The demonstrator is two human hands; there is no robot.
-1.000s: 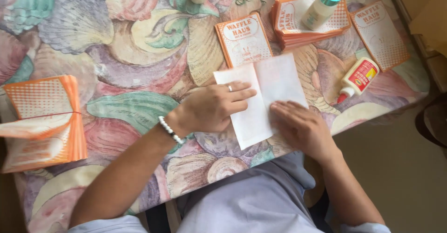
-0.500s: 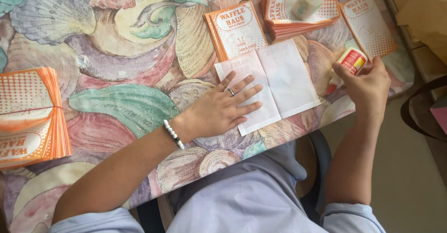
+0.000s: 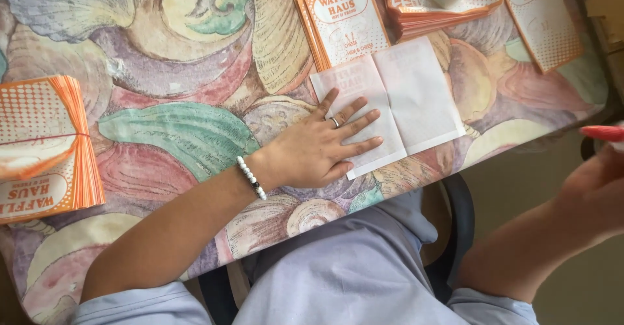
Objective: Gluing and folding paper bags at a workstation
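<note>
The bench (image 3: 162, 52) fills most of the view, covered by a cloth printed with large seashells in muted green, purple, pink and cream. Soft daylight falls evenly across it, brightest toward the far right corner. Below its near edge a dark chair (image 3: 458, 234) with a curved black frame shows, standing on a plain beige floor (image 3: 559, 299) that lies in dimmer shade at the right.
</note>
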